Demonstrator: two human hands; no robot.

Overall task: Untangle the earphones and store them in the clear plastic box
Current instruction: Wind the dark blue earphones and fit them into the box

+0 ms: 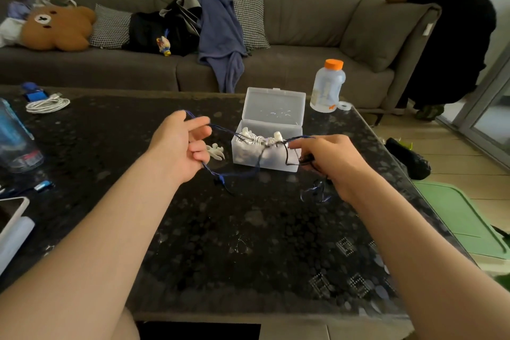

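Observation:
A dark blue earphone cord stretches between both hands above the black table. My left hand holds one end, the cord looped over its curled fingers. My right hand pinches the other, tangled end, and loose loops hang below it. Behind the cord stands the clear plastic box, its lid up, with white earphones inside. A small white earpiece part lies on the table just left of the box.
A bottle with an orange cap and a tape roll stand behind the box. A coiled white cable, a blue bottle and a phone sit at the left. A person leans on the sofa's arm at the far right.

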